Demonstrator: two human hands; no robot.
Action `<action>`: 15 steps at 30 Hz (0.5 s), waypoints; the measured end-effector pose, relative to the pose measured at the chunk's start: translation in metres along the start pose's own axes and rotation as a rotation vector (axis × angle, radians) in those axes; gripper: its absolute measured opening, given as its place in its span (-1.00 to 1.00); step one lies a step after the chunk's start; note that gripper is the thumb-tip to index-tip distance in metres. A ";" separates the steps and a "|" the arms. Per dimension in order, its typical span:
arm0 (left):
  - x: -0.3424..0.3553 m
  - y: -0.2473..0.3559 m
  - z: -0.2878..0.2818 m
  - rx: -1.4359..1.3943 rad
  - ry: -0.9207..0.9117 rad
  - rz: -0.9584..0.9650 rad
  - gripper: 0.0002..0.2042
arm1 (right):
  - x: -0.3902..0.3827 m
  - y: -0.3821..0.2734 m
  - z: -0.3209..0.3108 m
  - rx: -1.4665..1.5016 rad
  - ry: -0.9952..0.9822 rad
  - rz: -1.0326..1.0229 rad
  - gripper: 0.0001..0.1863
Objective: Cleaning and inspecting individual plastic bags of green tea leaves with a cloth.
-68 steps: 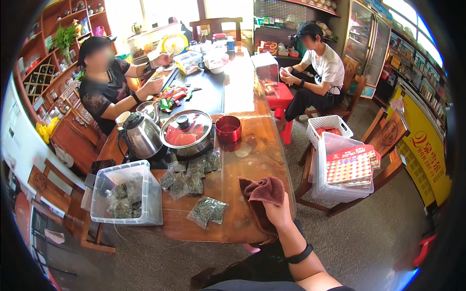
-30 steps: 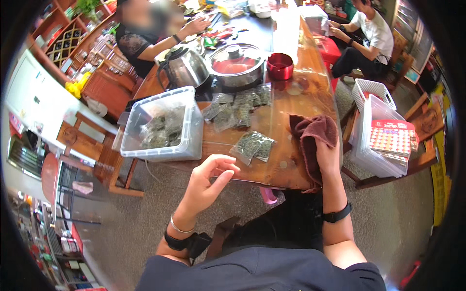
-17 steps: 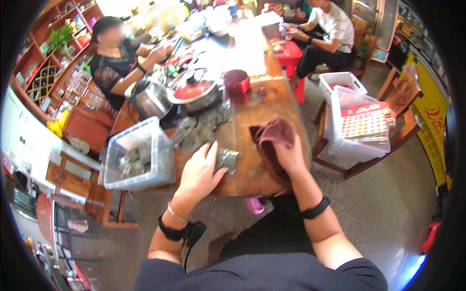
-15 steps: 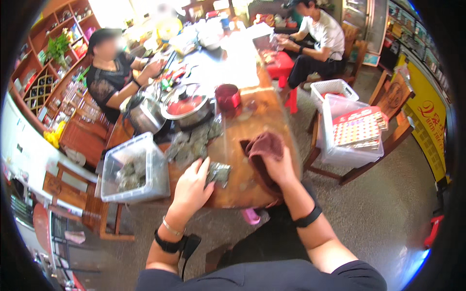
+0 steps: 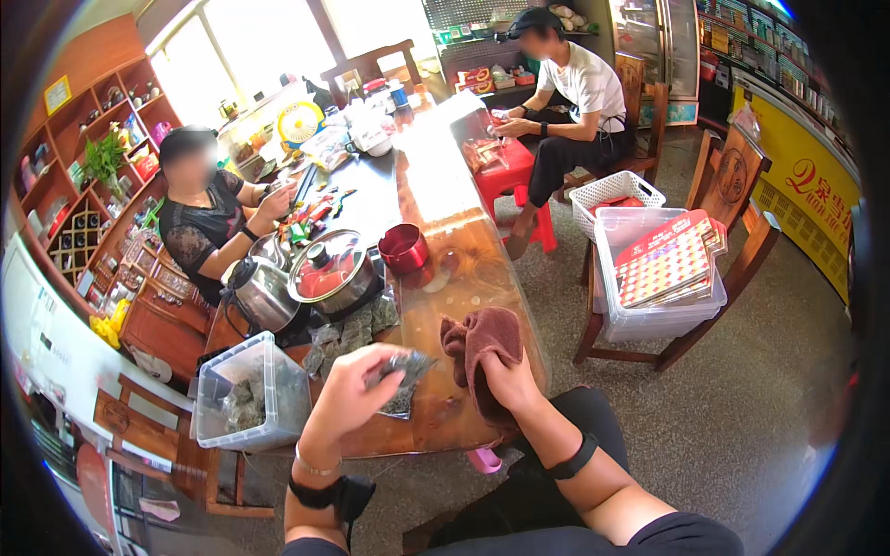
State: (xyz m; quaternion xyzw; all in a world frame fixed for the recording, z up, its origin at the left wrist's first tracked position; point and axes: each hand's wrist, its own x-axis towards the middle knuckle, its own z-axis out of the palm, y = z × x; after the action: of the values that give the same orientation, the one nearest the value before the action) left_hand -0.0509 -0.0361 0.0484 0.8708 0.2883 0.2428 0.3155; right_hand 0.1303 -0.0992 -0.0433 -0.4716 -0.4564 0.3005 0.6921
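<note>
Pinched in the fingers of my left hand is a small clear packet with dark greenish contents, raised over the near edge of the wooden table. A similar packet shows just below it. My right hand grips a bunched brown cloth above the table's near right side. Beyond my left hand lies a pile of the same packets. To the left, a clear plastic bin holds more greyish-green packets at its bottom.
A steel kettle, a glass-lidded pot and a red round container stand farther back. One person sits at the left, another at the far right. A clear bin with printed cards rests on a chair at the right.
My left hand has closed on a packet and lifted it off the table. My right hand, with the brown cloth, has shifted slightly left and nearer. The head view has tilted up.
</note>
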 end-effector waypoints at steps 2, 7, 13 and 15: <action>0.026 -0.013 0.007 -0.403 -0.050 -0.091 -0.82 | 0.000 0.004 0.004 0.478 -0.041 0.229 -0.67; 0.059 -0.034 0.031 -1.068 -0.037 -0.187 -0.78 | -0.003 -0.002 0.006 0.556 0.019 0.237 -0.61; 0.062 -0.056 0.044 -1.160 0.046 -0.189 -0.80 | 0.014 -0.028 0.005 0.680 0.089 0.304 -0.71; 0.057 -0.052 0.043 -1.163 0.122 -0.231 -0.80 | 0.029 -0.025 0.002 0.891 -0.249 0.051 -0.54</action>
State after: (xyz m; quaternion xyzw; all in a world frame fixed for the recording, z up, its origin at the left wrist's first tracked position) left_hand -0.0027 0.0167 -0.0035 0.5027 0.2188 0.3745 0.7478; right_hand 0.1395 -0.0833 -0.0102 -0.0996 -0.3505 0.5387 0.7597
